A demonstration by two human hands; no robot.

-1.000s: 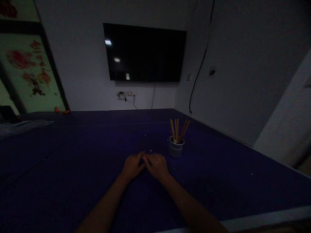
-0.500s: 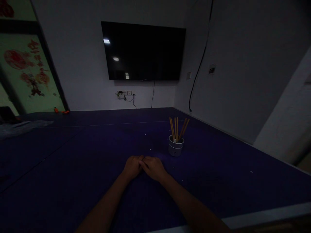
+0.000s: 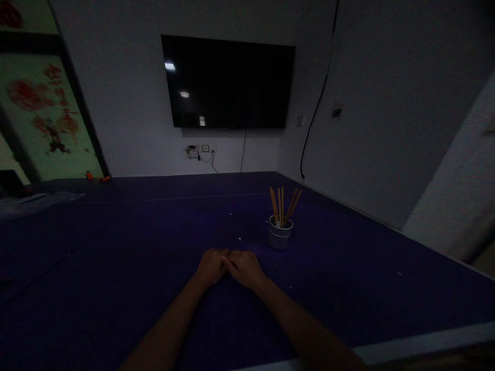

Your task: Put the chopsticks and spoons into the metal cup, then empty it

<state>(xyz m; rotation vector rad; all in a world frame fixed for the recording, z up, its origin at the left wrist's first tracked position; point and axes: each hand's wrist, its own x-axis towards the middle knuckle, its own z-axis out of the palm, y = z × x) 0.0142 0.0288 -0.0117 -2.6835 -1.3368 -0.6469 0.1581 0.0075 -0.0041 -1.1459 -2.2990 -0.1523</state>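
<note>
My left hand (image 3: 212, 267) and my right hand (image 3: 244, 267) rest together on the dark blue-purple surface (image 3: 154, 232), fingers curled and touching. The right thumb lies against the left hand's fingers. Both hands are closed, and no object shows in them; their undersides are hidden. Just beyond the right hand and to its right stands a grey metal cup (image 3: 279, 238), upright and apart from the hands. Several thin wooden sticks (image 3: 281, 203) lean out of it, along with a small pale piece whose kind I cannot make out.
Small white scraps (image 3: 240, 238) dot the surface. Crumpled clear plastic (image 3: 42, 202) lies at the far left, with small orange objects (image 3: 103, 179) near the back edge. A television (image 3: 232, 82) hangs on the wall above sockets (image 3: 205, 148). A black cable (image 3: 315, 113) runs down the right wall.
</note>
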